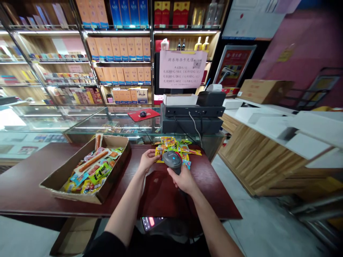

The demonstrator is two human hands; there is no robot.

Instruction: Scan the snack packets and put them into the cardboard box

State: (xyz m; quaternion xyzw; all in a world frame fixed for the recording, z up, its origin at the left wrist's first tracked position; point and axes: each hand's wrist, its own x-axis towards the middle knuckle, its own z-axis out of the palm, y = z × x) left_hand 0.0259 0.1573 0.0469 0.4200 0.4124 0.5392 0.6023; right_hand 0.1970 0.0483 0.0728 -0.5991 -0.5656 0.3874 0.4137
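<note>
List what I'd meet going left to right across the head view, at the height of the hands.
Open cardboard box, left hand, yellow packet at its fingertips, dark scanner held in the right hand, wood-fronted counter.

Snack packets (pixel 168 142) partly hidden behind the scanner (pixel 172 159), scanner's lower part hidden by the right hand (pixel 185 179), monitor (pixel 157 73) mostly covered by a pink sign (pixel 179 73), phone (pixel 150 222) text too small to read

Scanner (pixel 171 159): smooth plastic. Packets (pixel 169 142): glossy film. Carton (pixel 114 177): matt cardboard.
</note>
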